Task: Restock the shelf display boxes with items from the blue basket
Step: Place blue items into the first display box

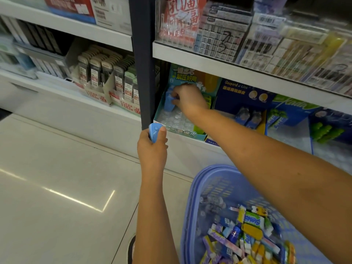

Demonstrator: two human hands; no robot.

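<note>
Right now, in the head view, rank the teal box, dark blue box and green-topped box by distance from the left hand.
1. Teal box, beside the left hand and its blue piece; right hand grips a blue pack inside.
2. Dark blue box, next to the right.
3. Green-topped box, farthest right.

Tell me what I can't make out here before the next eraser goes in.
All head view.
- Display box: right hand covers its back rows; fill there unknown.
- Blue piece pinched by that hand: fingers hide most of it.
- Basket: cut off by the bottom edge, crossed by the forearm; stock left uncountable.
- Blue eraser in left hand: print too small.
</note>
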